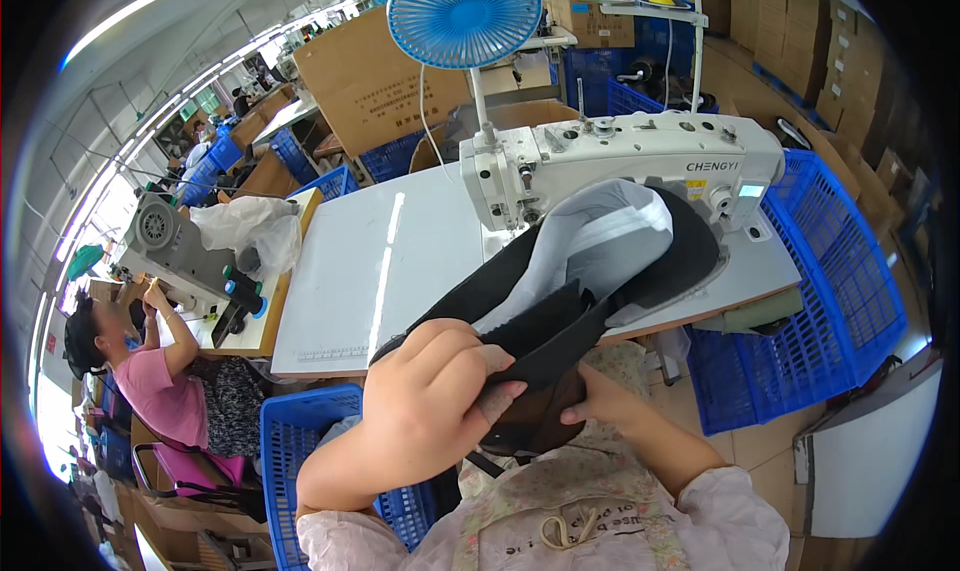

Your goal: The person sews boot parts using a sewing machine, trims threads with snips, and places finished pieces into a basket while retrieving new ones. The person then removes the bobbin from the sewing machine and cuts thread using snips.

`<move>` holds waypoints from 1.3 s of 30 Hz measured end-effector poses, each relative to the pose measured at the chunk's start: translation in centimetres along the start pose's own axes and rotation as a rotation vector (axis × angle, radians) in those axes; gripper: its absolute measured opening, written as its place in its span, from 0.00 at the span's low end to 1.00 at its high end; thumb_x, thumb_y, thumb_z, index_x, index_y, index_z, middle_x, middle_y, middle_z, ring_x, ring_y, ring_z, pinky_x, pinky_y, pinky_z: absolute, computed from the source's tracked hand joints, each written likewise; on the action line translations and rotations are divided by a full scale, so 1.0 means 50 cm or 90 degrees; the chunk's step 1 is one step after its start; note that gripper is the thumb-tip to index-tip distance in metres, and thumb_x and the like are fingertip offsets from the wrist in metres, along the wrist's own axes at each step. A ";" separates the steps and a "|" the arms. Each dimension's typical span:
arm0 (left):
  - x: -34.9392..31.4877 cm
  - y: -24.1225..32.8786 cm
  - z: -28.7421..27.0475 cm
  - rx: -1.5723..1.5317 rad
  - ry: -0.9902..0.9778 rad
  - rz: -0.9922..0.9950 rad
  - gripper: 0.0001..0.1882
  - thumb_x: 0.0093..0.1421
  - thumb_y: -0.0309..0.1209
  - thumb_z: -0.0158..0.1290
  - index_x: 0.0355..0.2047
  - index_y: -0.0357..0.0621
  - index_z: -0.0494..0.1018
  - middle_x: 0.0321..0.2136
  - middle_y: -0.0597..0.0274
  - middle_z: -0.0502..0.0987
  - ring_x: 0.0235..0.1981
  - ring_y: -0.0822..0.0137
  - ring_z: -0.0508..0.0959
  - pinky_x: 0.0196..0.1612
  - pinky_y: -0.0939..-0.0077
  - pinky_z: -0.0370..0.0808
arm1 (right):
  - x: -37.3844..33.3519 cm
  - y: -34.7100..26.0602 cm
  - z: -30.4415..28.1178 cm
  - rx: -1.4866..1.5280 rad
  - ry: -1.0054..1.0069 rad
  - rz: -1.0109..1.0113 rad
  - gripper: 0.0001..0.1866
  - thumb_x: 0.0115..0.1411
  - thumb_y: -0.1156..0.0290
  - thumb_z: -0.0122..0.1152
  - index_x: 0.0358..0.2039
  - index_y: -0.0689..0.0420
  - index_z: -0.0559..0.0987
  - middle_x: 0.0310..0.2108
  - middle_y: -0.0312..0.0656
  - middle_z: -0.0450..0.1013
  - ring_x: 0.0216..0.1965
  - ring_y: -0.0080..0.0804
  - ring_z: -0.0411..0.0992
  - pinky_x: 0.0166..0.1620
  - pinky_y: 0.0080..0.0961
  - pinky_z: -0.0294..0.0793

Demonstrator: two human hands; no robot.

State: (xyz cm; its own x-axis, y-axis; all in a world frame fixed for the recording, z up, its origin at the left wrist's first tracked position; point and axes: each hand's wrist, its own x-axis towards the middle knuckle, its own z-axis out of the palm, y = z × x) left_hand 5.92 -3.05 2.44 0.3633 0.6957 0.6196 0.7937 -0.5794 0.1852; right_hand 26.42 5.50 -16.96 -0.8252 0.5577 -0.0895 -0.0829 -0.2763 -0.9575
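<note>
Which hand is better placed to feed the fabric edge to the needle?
Probably left. The left hand grips the top of the black fabric piece, which runs toward the sewing machine; the right hand is underneath, mostly hidden.

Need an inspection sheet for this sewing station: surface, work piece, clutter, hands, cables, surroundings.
Surface: white sewing table, mostly bare.
Job's things: black and grey fabric piece lifted above the table, in front of the white sewing machine.
Clutter: nothing seen on the table.
Grippers: left hand grips the fabric's near end from above; right hand holds it from below.
Cables: white fan cord hangs behind the table.
Surroundings: blue fan, blue crates, cardboard boxes, another person at the neighbouring station.
</note>
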 end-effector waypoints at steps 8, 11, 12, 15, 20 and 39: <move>0.012 -0.013 -0.148 -0.100 -0.233 0.129 0.51 0.39 0.60 0.64 0.52 0.29 0.68 0.51 0.43 0.72 0.51 0.46 0.74 0.58 0.47 0.64 | 0.057 0.047 -0.082 0.187 -0.295 -0.085 0.48 0.42 0.59 0.75 0.60 0.66 0.63 0.55 0.44 0.68 0.56 0.36 0.66 0.62 0.32 0.60; -0.019 -0.056 -0.140 -0.144 -0.263 0.126 0.53 0.36 0.63 0.63 0.52 0.30 0.68 0.50 0.43 0.73 0.54 0.46 0.72 0.59 0.48 0.63 | 0.073 0.050 -0.065 0.118 -0.321 -0.078 0.46 0.43 0.59 0.74 0.60 0.65 0.63 0.55 0.43 0.68 0.56 0.36 0.66 0.61 0.32 0.60; -0.031 -0.061 -0.125 -0.095 -0.217 0.126 0.49 0.35 0.61 0.64 0.50 0.34 0.70 0.48 0.47 0.73 0.52 0.48 0.73 0.57 0.51 0.65 | 0.073 0.048 -0.063 0.079 -0.325 -0.074 0.45 0.44 0.59 0.73 0.59 0.65 0.64 0.55 0.43 0.68 0.56 0.36 0.66 0.61 0.32 0.60; -0.063 -0.078 -0.085 -0.009 -0.079 0.140 0.43 0.33 0.60 0.65 0.42 0.40 0.72 0.41 0.54 0.74 0.46 0.50 0.74 0.52 0.56 0.69 | 0.100 0.035 -0.057 -0.043 -0.354 -0.067 0.42 0.46 0.59 0.72 0.59 0.64 0.65 0.56 0.42 0.68 0.55 0.36 0.67 0.61 0.32 0.61; -0.112 -0.111 -0.038 -0.040 0.125 0.202 0.30 0.29 0.56 0.68 0.17 0.50 0.64 0.19 0.68 0.66 0.24 0.62 0.71 0.27 0.73 0.68 | 0.154 0.010 -0.041 -0.246 -0.391 -0.051 0.38 0.50 0.58 0.69 0.58 0.63 0.67 0.56 0.41 0.68 0.55 0.36 0.67 0.60 0.33 0.62; -0.149 -0.050 0.025 0.102 0.156 0.204 0.27 0.37 0.49 0.69 0.11 0.52 0.60 0.15 0.72 0.58 0.14 0.70 0.63 0.18 0.78 0.60 | 0.158 -0.136 0.056 -0.471 0.057 -0.709 0.31 0.67 0.44 0.34 0.33 0.59 0.76 0.41 0.45 0.76 0.53 0.43 0.70 0.57 0.42 0.63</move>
State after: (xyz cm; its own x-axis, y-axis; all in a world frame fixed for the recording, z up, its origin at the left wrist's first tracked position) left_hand 1.84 -6.24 -3.59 0.4923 0.3594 0.7928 0.7329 -0.6624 -0.1548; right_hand 18.89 9.62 -10.38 -0.4749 0.2643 0.8394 -0.3389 0.8254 -0.4516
